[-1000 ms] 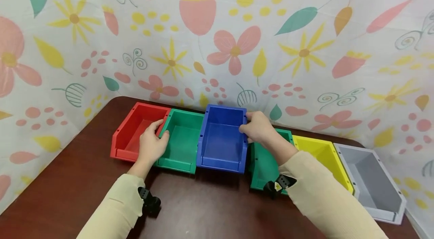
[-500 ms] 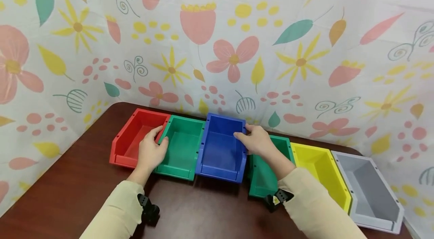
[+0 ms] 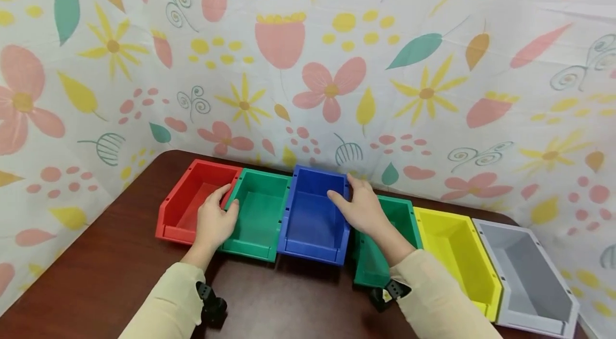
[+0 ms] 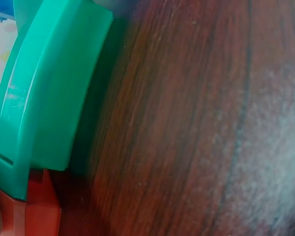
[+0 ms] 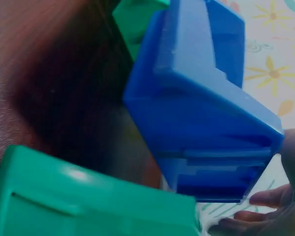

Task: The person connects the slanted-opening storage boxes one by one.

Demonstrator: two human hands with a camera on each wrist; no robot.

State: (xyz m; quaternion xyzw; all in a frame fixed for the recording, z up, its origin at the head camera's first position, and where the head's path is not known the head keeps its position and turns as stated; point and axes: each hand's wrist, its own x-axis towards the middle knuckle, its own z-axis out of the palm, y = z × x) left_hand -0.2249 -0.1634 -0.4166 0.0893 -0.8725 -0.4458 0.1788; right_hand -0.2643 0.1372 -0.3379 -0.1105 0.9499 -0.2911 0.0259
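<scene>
In the head view my left hand [image 3: 215, 223] straddles the left wall of a green storage bin [image 3: 258, 210], thumb on the green bin's side and fingers toward the red bin [image 3: 191, 209]. It holds the green bin at that wall. Right of it, touching, is a blue bin [image 3: 314, 220]. My right hand [image 3: 364, 207] is at the blue bin's right wall, thumb extended over the rim. In the right wrist view its fingers [image 5: 266, 197] are spread beside the blue bin [image 5: 196, 125]. Dark shadow shows below the blue bin.
A second green bin [image 3: 395, 209] stands right of the blue one, partly behind my right forearm. Beyond it stand a yellow bin [image 3: 453, 237] and a grey bin [image 3: 522, 261]. A flowered cloth [image 3: 269, 87] hangs behind the brown table [image 3: 279, 301].
My right hand has loosened from the blue bin's wall, its thumb and fingers spreading apart. My left hand keeps its place. The head view has tilted slightly upward.
</scene>
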